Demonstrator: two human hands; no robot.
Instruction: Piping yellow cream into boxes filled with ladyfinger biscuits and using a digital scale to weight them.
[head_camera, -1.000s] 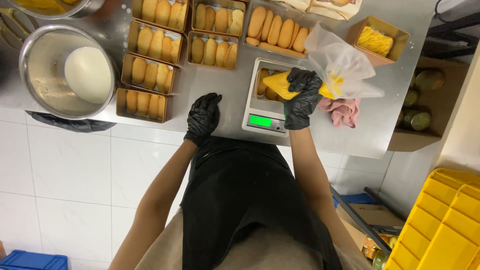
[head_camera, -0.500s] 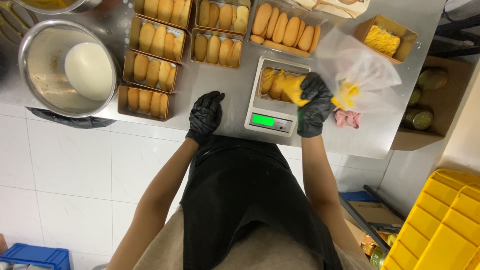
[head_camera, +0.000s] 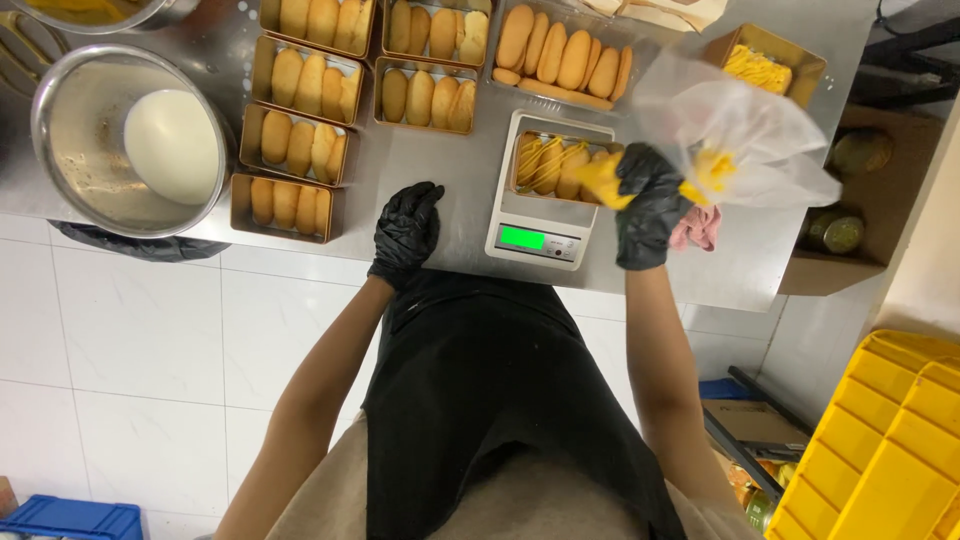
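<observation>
Since a second ago, more yellow cream lines lie across the finger biscuits in the brown paper tray (head_camera: 560, 160) on the white digital scale (head_camera: 545, 190), so that tray looks partly covered. Your right hand (head_camera: 648, 205), in a black glove, is clenched around the clear plastic piping bag of yellow cream (head_camera: 720, 150), its tip just over the tray. Your left hand (head_camera: 405, 230), also gloved, rests fingers spread and empty on the steel worktop (head_camera: 430, 160), just beside the scale.
</observation>
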